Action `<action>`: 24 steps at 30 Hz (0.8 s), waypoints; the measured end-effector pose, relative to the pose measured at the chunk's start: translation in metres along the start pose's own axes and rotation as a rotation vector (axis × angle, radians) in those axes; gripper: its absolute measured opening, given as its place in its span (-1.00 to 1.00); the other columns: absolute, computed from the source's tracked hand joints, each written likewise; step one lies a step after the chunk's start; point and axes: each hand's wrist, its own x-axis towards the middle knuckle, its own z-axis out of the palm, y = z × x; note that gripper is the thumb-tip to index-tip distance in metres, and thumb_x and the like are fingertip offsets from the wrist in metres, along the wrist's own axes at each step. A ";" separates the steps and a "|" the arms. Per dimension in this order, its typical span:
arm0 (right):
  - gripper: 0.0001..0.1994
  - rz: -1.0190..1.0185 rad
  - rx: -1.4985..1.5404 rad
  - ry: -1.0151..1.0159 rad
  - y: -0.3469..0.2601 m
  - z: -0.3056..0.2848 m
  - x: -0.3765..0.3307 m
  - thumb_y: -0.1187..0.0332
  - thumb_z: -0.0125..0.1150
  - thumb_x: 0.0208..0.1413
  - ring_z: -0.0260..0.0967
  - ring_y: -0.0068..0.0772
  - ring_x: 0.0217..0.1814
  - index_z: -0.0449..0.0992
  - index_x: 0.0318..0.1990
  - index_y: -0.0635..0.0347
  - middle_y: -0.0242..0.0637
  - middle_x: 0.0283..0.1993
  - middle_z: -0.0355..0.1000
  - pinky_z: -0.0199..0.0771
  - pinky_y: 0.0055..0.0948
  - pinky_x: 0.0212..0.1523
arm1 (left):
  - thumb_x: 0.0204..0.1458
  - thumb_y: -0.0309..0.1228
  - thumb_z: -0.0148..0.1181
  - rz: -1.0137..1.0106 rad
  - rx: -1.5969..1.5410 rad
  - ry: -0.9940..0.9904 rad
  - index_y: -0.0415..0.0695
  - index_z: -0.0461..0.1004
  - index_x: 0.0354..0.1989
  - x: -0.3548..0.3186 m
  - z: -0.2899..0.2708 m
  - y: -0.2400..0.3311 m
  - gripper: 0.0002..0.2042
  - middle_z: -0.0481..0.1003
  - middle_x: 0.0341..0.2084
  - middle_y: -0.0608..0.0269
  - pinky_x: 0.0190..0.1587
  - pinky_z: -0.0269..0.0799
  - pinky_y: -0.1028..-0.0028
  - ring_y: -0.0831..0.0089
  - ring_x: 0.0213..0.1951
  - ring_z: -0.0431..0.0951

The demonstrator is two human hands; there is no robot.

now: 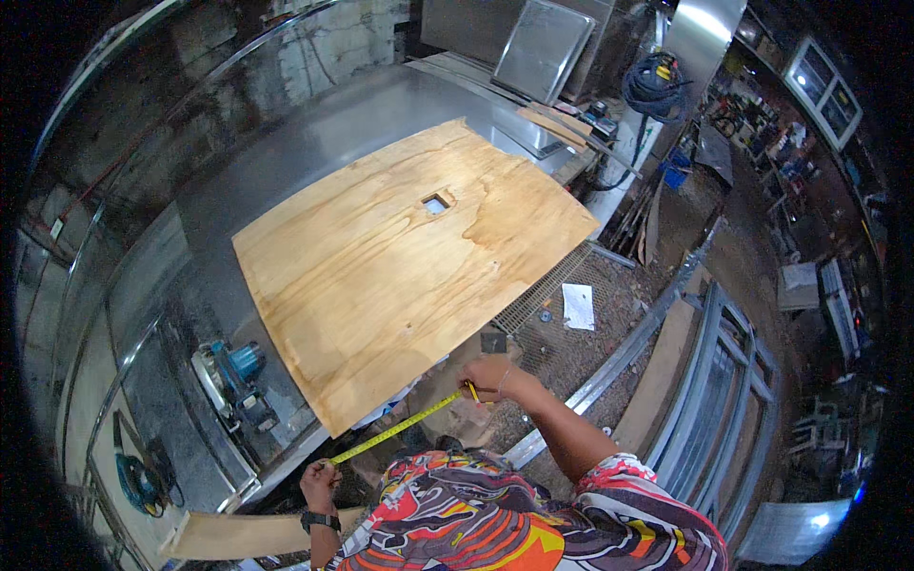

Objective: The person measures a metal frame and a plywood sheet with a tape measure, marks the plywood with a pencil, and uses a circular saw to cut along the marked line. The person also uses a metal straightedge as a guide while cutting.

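A yellow tape measure [398,427] is stretched between my hands, just off the near edge of a plywood sheet [371,276]. My left hand [321,483] is closed on its left end, near the sheet's near corner. The fingers of my right hand [487,376] are closed round the other end. A short, thin yellow stick [473,391], perhaps a pencil, also shows at the right hand. Which hand has the tape's case, I cannot make out. The plywood lies flat on a metal-topped table [324,138] and has a small square hole in it.
A circular saw [228,376] stands left of the plywood, with a teal-and-black power tool [140,483] beyond. Metal window-like frames [709,395] and a long metal bar [609,366] lie on the right. White paper [578,306] lies near a metal grating [543,285]. A coiled dark hose [655,90] hangs behind.
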 end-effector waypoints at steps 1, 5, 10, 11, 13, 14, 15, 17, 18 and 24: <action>-0.81 -0.025 -0.053 -0.021 0.001 -0.009 0.004 0.17 0.26 0.01 0.59 0.07 -0.15 0.64 -0.24 -0.07 -0.15 -0.27 0.60 0.56 -0.01 -0.19 | 0.15 -0.48 0.34 -0.023 -0.068 -0.011 -0.16 0.53 -0.14 0.005 0.005 -0.001 -0.84 0.56 -0.43 0.30 -0.42 0.47 0.57 0.52 -0.46 0.59; -0.79 -0.055 -0.180 -0.052 0.007 -0.037 0.018 0.17 0.29 -0.01 0.59 0.07 -0.12 0.66 -0.21 -0.11 -0.19 -0.23 0.61 0.57 0.00 -0.16 | 0.14 -0.47 0.35 -0.009 -0.065 0.010 -0.17 0.51 -0.12 0.021 0.025 -0.005 -0.81 0.56 -0.43 0.29 -0.44 0.47 0.56 0.49 -0.45 0.60; -0.77 -0.182 -0.170 0.027 0.034 -0.058 0.048 0.22 0.28 0.01 0.55 0.06 -0.04 0.68 -0.17 -0.04 -0.18 -0.17 0.60 0.55 -0.01 -0.04 | 0.18 -0.52 0.28 -0.188 -0.355 0.034 -0.28 0.47 0.07 0.028 0.041 -0.025 -0.71 0.62 -0.15 0.06 -0.11 0.62 0.41 0.32 -0.14 0.65; -0.83 -0.195 -0.143 0.005 0.044 -0.067 0.050 0.23 0.19 0.05 0.52 0.04 -0.08 0.68 -0.27 -0.08 -0.22 -0.19 0.58 0.52 -0.05 -0.06 | 0.16 -0.49 0.33 -0.164 -0.323 0.071 -0.30 0.50 0.05 0.023 0.050 -0.032 -0.69 0.62 -0.14 0.08 -0.06 0.61 0.39 0.32 -0.13 0.64; -0.91 -0.275 -0.187 0.063 0.051 -0.081 0.066 0.27 0.27 -0.01 0.52 0.00 -0.11 0.65 -0.33 -0.08 -0.24 -0.22 0.57 0.51 -0.02 -0.10 | 0.10 -0.47 0.40 0.037 -0.116 0.086 -0.29 0.56 -0.05 0.023 0.072 -0.036 -0.72 0.62 -0.18 0.16 -0.07 0.57 0.40 0.41 -0.18 0.62; -0.91 -0.254 -0.193 0.069 0.055 -0.093 0.073 0.29 0.30 -0.02 0.51 0.01 -0.12 0.63 -0.33 -0.09 -0.24 -0.22 0.56 0.51 -0.01 -0.11 | 0.08 -0.48 0.42 0.029 -0.116 0.164 -0.28 0.57 -0.08 0.022 0.088 -0.036 -0.73 0.61 -0.21 0.20 -0.11 0.54 0.42 0.46 -0.21 0.60; -0.88 -0.275 -0.210 0.074 0.052 -0.102 0.087 0.28 0.34 -0.03 0.50 0.00 -0.14 0.64 -0.29 -0.08 -0.24 -0.22 0.56 0.52 -0.03 -0.11 | 0.09 -0.47 0.41 0.036 -0.157 0.220 -0.27 0.56 -0.09 0.021 0.099 -0.031 -0.75 0.60 -0.25 0.22 -0.14 0.53 0.43 0.47 -0.24 0.59; -0.80 -0.274 -0.280 0.066 0.054 -0.121 0.104 0.26 0.41 -0.04 0.49 -0.03 -0.17 0.64 -0.21 -0.07 -0.25 -0.22 0.55 0.53 -0.07 -0.12 | 0.12 -0.45 0.39 0.005 -0.216 0.316 -0.26 0.56 -0.12 0.016 0.129 -0.029 -0.78 0.58 -0.31 0.27 -0.20 0.51 0.45 0.50 -0.30 0.57; -0.77 -0.336 -0.237 0.111 0.055 -0.150 0.131 0.29 0.42 -0.07 0.46 0.00 -0.17 0.63 -0.21 -0.05 -0.25 -0.25 0.53 0.52 -0.06 -0.10 | 0.14 -0.44 0.37 0.055 -0.276 0.414 -0.25 0.54 -0.14 0.019 0.153 -0.014 -0.80 0.56 -0.34 0.29 -0.23 0.49 0.46 0.52 -0.33 0.54; -0.69 -0.614 -0.332 0.149 0.047 -0.176 0.239 0.28 0.40 -0.03 0.39 0.07 0.07 0.60 -0.08 0.00 -0.21 -0.03 0.52 0.41 0.00 0.11 | 0.22 -0.42 0.29 -0.004 -0.590 0.807 -0.20 0.45 -0.16 0.026 0.237 -0.024 -0.84 0.48 -0.44 0.34 -0.35 0.44 0.49 0.57 -0.46 0.45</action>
